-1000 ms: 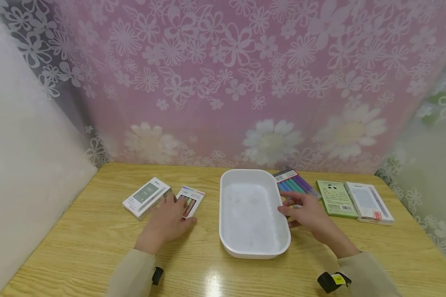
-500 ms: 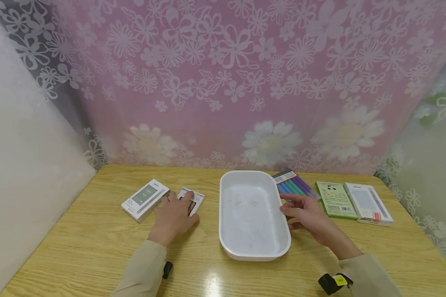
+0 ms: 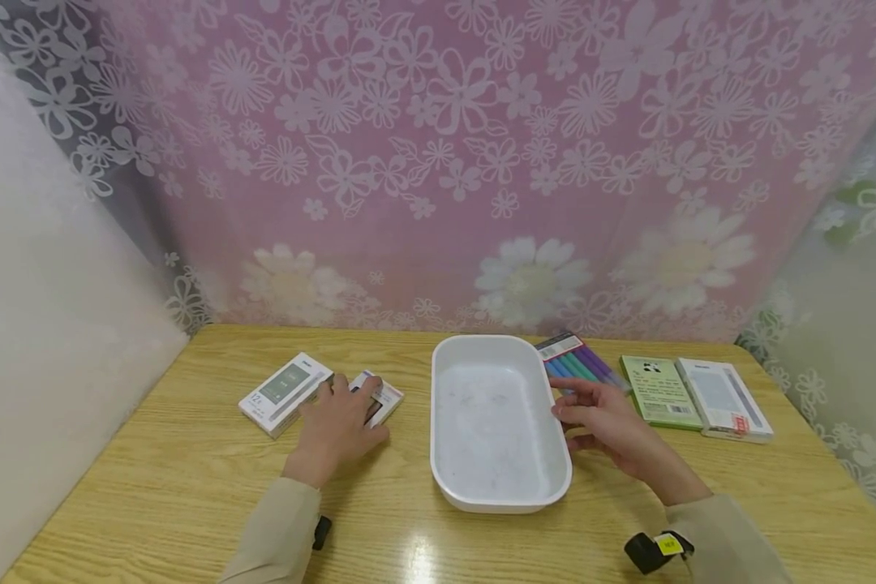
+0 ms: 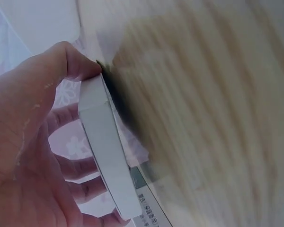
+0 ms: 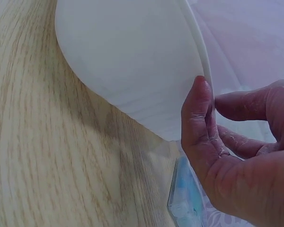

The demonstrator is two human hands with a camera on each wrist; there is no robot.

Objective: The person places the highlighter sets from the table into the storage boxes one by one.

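My left hand (image 3: 334, 431) holds a small white box (image 3: 388, 402) with a window of coloured sticks, mostly covered by the fingers in the head view. In the left wrist view the thumb presses one end of this box (image 4: 106, 146) and the fingers reach around its far side. A white plastic tray (image 3: 498, 438) stands on the table in the middle, with nothing in it. My right hand (image 3: 613, 426) pinches the tray's right rim between thumb and fingers. Seen from the right wrist, the tray's wall (image 5: 132, 56) passes between the thumb and fingers (image 5: 197, 118).
Left of the left hand lies a white pencil box (image 3: 281, 393). Behind the right hand rests a clear pack of coloured pens (image 3: 580, 361). Farther right are a green box (image 3: 660, 393) and a white box (image 3: 726, 401), side by side. A flowered curtain (image 3: 438, 162) hangs behind the table (image 3: 153, 487).
My left hand has moved a little right and closed over the small box, which has turned slightly and is more covered. The right hand stays at the tray's rim.
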